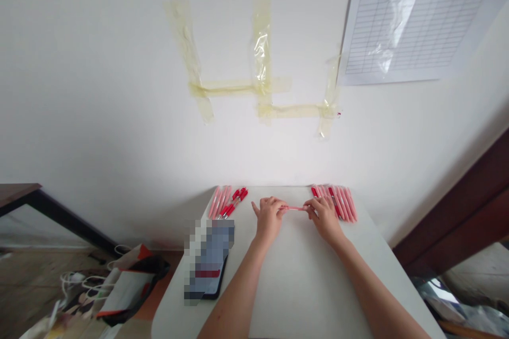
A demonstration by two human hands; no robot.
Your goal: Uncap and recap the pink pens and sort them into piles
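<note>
A slim pink pen [296, 208] is stretched level between my two hands, above the middle of the white table. My left hand [270, 216] pinches its left end between thumb and fingers, with the little finger sticking out. The right end is pinched in my right hand [324, 217]. Beside my right hand lies a row of pink and red pens [347, 204], partly hidden by that hand. Left of my left hand are several pink pens [220, 201] and a few red pens [234, 202] with clear tips, lying at a slant.
A phone [217, 280], partly blurred out, lies on the table's [298, 286] left side. The white wall [119, 90] rises behind, with yellowed tape [261, 47] and a printed sheet [417, 26]. Bags [127, 286] stand on the floor at left; dark wood [457, 228] is at right.
</note>
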